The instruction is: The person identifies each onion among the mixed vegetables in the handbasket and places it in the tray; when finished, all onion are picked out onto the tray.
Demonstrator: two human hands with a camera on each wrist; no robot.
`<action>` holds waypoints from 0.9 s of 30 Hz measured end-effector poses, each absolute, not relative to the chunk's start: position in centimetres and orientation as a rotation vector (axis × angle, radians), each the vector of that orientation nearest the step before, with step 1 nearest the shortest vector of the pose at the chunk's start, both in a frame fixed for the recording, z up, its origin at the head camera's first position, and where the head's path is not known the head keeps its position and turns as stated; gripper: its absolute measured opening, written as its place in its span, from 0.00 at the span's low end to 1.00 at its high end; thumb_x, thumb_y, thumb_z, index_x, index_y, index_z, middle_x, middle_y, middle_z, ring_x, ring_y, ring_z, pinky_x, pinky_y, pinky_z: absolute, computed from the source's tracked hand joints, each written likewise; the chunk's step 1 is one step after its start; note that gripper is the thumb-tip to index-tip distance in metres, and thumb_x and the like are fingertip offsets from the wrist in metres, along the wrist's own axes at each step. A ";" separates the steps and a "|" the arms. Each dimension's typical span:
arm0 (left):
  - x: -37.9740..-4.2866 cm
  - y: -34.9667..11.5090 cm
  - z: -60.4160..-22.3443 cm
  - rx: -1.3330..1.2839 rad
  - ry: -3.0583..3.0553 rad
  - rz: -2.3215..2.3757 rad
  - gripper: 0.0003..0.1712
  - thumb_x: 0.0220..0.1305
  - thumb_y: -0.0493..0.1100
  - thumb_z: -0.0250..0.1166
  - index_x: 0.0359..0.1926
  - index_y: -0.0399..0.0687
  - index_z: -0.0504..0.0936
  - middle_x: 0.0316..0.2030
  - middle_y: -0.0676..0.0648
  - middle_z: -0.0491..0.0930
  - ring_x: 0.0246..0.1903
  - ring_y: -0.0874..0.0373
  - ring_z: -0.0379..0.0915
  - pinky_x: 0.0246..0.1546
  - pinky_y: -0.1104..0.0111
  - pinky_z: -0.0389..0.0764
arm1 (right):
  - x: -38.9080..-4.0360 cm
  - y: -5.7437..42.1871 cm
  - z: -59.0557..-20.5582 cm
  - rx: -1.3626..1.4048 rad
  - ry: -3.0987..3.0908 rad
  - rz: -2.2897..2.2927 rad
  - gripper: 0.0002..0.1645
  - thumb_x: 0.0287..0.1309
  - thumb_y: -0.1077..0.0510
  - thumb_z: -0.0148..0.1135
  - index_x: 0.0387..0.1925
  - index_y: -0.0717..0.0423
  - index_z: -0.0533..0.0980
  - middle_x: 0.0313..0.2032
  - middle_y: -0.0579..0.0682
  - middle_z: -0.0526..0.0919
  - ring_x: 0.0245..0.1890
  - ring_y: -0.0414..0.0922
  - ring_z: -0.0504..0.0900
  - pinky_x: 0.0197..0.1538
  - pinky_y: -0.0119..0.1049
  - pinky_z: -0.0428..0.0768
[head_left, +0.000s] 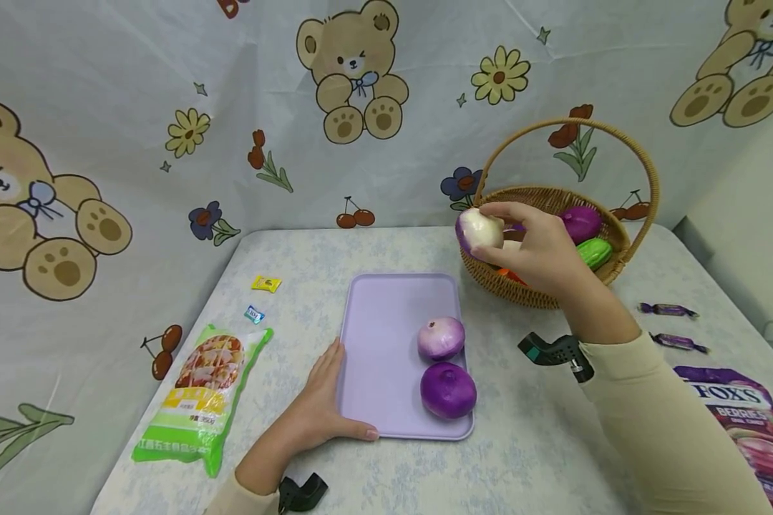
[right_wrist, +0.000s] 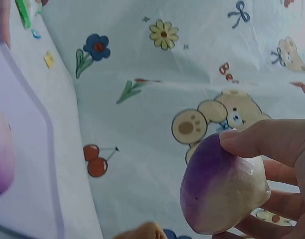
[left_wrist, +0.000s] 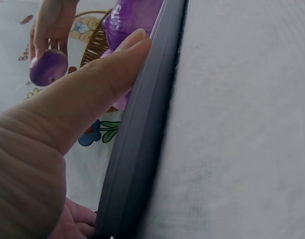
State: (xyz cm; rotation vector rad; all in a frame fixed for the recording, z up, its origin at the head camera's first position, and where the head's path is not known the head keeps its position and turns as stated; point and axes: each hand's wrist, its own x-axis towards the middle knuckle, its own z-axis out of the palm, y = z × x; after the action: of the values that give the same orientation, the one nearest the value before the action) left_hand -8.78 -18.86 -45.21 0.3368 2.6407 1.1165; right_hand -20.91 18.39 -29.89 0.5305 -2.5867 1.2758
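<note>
Clock bearings are read from the centre of the tray, with twelve at the far side.

The lilac tray (head_left: 380,336) lies flat on the table (head_left: 309,250). The left hand (head_left: 318,404) sits at eight o'clock; its straight fingers lie together along the tray's side, and the thumb, spread apart from them, rests on the near rim.

The right hand (head_left: 533,243), at two o'clock, holds a purple-and-white turnip (right_wrist: 219,191), thumb and fingertips clamped on it. The turnip is at one o'clock, aloft, apart from the basket in the left wrist view.

Inside the tray, a pale purple onion (head_left: 441,338) stands at two and a dark purple onion (head_left: 448,390) at four, near its right edge.

The wicker basket (head_left: 515,290), at two, contains a purple vegetable (head_left: 580,224) and a green vegetable (head_left: 595,252). A green food bag (head_left: 202,393) lies near nine.
</note>
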 end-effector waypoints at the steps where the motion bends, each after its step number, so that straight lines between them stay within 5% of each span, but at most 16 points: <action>1: -8.8 -18.9 -45.2 0.338 2.641 1.114 0.94 0.32 0.70 0.88 0.84 0.37 0.36 0.83 0.39 0.32 0.80 0.42 0.24 0.76 0.44 0.38 | -20.8 18.0 -30.0 0.562 -2.566 1.279 0.33 0.60 0.58 0.80 0.65 0.58 0.79 0.62 0.56 0.81 0.55 0.59 0.83 0.57 0.58 0.82; 13: -8.7 -18.8 -45.3 0.325 2.643 1.116 0.95 0.31 0.71 0.88 0.84 0.38 0.36 0.83 0.39 0.32 0.80 0.42 0.25 0.76 0.44 0.37 | -20.5 14.9 -32.7 0.806 -2.477 1.324 0.33 0.52 0.66 0.83 0.60 0.66 0.81 0.58 0.61 0.83 0.48 0.58 0.86 0.51 0.55 0.86; 20: -8.6 -18.8 -45.2 0.333 2.646 1.111 0.94 0.31 0.70 0.88 0.84 0.37 0.36 0.83 0.39 0.32 0.81 0.42 0.25 0.76 0.44 0.37 | -20.4 13.5 -34.6 0.833 -2.558 1.305 0.33 0.53 0.65 0.83 0.60 0.66 0.80 0.60 0.60 0.82 0.58 0.56 0.81 0.56 0.55 0.83; 27: -8.6 -18.8 -45.2 0.329 2.646 1.115 0.94 0.31 0.71 0.88 0.84 0.37 0.36 0.83 0.39 0.32 0.81 0.42 0.25 0.76 0.44 0.38 | -20.6 12.8 -36.1 0.821 -2.622 1.299 0.32 0.53 0.64 0.83 0.60 0.66 0.81 0.59 0.60 0.83 0.57 0.56 0.82 0.54 0.55 0.84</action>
State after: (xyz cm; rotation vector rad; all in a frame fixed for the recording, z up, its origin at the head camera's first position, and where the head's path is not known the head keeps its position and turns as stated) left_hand -8.60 -18.80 -45.20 0.3290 2.6464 1.1154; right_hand -20.59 12.84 -36.11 0.8211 -2.6224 1.2989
